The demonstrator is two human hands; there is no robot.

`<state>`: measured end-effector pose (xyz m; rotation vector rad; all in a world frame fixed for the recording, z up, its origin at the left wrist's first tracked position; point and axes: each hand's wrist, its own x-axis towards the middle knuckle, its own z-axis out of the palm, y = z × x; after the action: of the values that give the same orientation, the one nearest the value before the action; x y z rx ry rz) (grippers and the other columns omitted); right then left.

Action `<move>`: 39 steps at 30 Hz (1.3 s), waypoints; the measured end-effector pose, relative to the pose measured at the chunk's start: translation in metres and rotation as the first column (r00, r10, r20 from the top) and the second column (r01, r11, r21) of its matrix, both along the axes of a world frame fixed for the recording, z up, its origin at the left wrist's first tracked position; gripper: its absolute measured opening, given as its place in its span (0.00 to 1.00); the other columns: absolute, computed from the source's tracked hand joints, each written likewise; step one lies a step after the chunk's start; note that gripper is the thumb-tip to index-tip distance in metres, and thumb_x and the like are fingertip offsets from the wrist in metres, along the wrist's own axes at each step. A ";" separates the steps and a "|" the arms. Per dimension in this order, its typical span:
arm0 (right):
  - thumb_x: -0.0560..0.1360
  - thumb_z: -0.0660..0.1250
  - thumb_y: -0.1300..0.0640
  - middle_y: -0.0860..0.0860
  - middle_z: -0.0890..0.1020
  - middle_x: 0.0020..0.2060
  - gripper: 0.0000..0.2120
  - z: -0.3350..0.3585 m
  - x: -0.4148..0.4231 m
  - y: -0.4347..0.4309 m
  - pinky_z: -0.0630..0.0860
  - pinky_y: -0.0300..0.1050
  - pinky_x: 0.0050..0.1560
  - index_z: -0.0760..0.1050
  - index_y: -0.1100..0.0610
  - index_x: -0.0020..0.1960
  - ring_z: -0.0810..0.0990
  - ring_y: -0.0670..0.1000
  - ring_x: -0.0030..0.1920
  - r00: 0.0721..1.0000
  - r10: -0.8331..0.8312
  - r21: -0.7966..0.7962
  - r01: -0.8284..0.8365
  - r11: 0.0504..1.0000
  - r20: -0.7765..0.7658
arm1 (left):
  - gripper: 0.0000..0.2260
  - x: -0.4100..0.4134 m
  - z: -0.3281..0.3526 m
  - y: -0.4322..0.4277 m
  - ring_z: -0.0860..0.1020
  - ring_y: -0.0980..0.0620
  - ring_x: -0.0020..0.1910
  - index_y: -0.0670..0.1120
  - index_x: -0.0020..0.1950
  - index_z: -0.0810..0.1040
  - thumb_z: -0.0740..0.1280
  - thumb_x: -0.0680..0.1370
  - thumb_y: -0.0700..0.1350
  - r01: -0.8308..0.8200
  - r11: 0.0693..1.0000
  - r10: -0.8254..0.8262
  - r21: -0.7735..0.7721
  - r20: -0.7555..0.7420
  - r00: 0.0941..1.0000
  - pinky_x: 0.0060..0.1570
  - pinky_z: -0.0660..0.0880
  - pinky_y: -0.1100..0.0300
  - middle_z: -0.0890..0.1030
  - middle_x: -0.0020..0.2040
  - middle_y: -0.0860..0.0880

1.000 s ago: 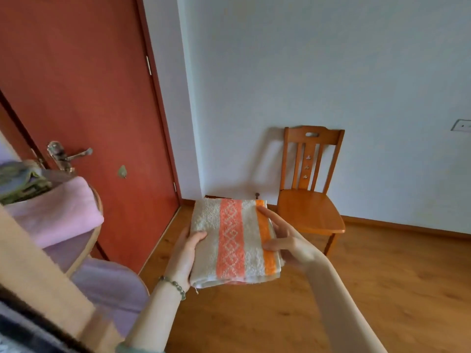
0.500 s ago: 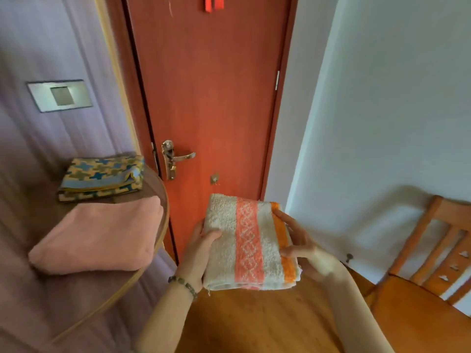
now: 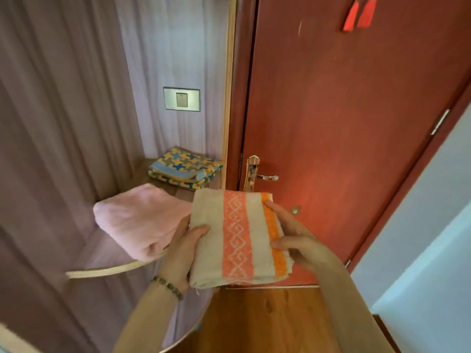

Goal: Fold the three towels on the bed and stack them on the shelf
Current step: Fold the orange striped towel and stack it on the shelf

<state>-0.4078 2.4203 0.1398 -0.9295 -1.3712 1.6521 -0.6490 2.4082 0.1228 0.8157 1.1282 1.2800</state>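
both forearms reach fwd from the bottom edge; a beaded bracelet [image 3: 168, 286] sits on the left wrist. left hand [image 3: 182, 250] has its grip closed on the left edge of a folded beige towel w/ orange patterned stripes [image 3: 238, 239], thumb on top, fingers under. right hand [image 3: 297, 240] grips the right edge the same way, thumb pressed on the orange band, index finger along the far corner. towel is held flat in the air between the two hands, over the wood floor [image 3: 257, 319], just right of the shelf's curved front, not on it.

shelf [image 3: 109, 270] is a rounded board w/ a light wood rim, set in a purplish striped alcove. on it, near the front, lies a folded pink towel [image 3: 140, 220], its near corner hanging over the rim, close to the left hand. behind it, towards the back corner, a folded yellow and blue patterned towel [image 3: 184, 168] lies flat, apart from the pink one.

further back: a switch plate [image 3: 181, 99] on the alcove wall, a red door [image 3: 344, 123] w/ a metal handle [image 3: 257, 174], red tassels [image 3: 359, 14] at top, white wall at right.
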 end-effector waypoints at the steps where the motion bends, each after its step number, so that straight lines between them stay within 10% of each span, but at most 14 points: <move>1: 0.63 0.67 0.69 0.49 0.74 0.65 0.41 0.001 -0.001 0.006 0.75 0.49 0.59 0.63 0.46 0.72 0.76 0.52 0.64 1.000 0.027 0.000 -0.027 1.000 0.003 | 0.14 0.001 0.002 -0.001 0.80 0.43 0.51 0.51 0.62 0.73 0.65 0.77 0.42 -0.032 0.999 0.032 0.008 -0.010 0.999 0.42 0.78 0.51 0.81 0.55 0.44; 14: 0.68 0.62 0.77 0.48 0.76 0.61 0.37 0.029 -0.094 0.107 0.75 0.45 0.56 0.66 0.51 0.72 0.76 0.50 0.61 0.968 0.252 -0.002 -0.252 0.968 0.011 | 0.15 -0.056 0.040 0.011 0.79 0.41 0.55 0.50 0.63 0.73 0.67 0.76 0.44 -0.440 0.896 0.443 0.059 -0.066 0.894 0.52 0.77 0.44 0.79 0.56 0.42; 23: 0.59 0.67 0.67 0.64 0.78 0.57 0.41 0.046 -0.200 0.173 0.66 0.53 0.46 0.68 0.49 0.70 0.77 0.64 0.51 0.893 0.358 0.021 -0.378 0.926 0.273 | 0.12 -0.118 0.041 0.039 0.81 0.43 0.44 0.38 0.59 0.74 0.64 0.78 0.44 -0.611 0.791 0.603 -0.030 -0.138 0.786 0.36 0.75 0.55 0.81 0.50 0.38; 28: 0.64 0.67 0.68 0.55 0.79 0.52 0.37 0.024 -0.218 0.185 0.70 0.40 0.30 0.66 0.48 0.71 0.77 0.46 0.33 0.821 0.390 0.009 -0.433 0.901 0.418 | 0.15 -0.133 0.013 0.043 0.79 0.40 0.50 0.39 0.63 0.71 0.65 0.77 0.40 -0.659 0.749 0.632 -0.068 -0.223 0.742 0.42 0.76 0.52 0.79 0.55 0.36; 32: 0.57 0.68 0.56 0.53 0.78 0.59 0.40 0.010 -0.223 0.191 0.76 0.46 0.45 0.68 0.46 0.69 0.79 0.51 0.52 0.763 0.348 0.053 -0.446 0.893 0.544 | 0.17 -0.135 0.000 0.046 0.79 0.41 0.52 0.38 0.59 0.73 0.70 0.74 0.46 -0.683 0.727 0.577 -0.073 -0.475 0.665 0.53 0.75 0.47 0.80 0.54 0.38; 35: 0.64 0.68 0.58 0.51 0.76 0.57 0.35 0.008 -0.218 0.196 0.73 0.42 0.43 0.67 0.45 0.69 0.78 0.49 0.49 0.736 0.354 0.041 -0.459 0.887 0.577 | 0.17 -0.131 0.002 0.047 0.76 0.40 0.51 0.41 0.54 0.74 0.67 0.74 0.53 -0.675 0.734 0.394 -0.074 -0.763 0.512 0.56 0.72 0.48 0.77 0.52 0.39; 39: 0.70 0.69 0.57 0.51 0.67 0.65 0.30 0.020 -0.216 0.201 0.69 0.48 0.64 0.66 0.50 0.70 0.69 0.53 0.67 0.735 0.239 0.236 -0.478 0.846 0.634 | 0.30 -0.117 0.002 0.039 0.61 0.41 0.70 0.48 0.74 0.62 0.65 0.75 0.56 -0.677 0.717 0.476 0.169 -0.828 0.296 0.70 0.56 0.52 0.65 0.68 0.42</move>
<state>-0.6235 2.6216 0.1593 -1.0131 -2.3481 1.3086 -0.7657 2.4474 0.1251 0.8988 2.5333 1.2963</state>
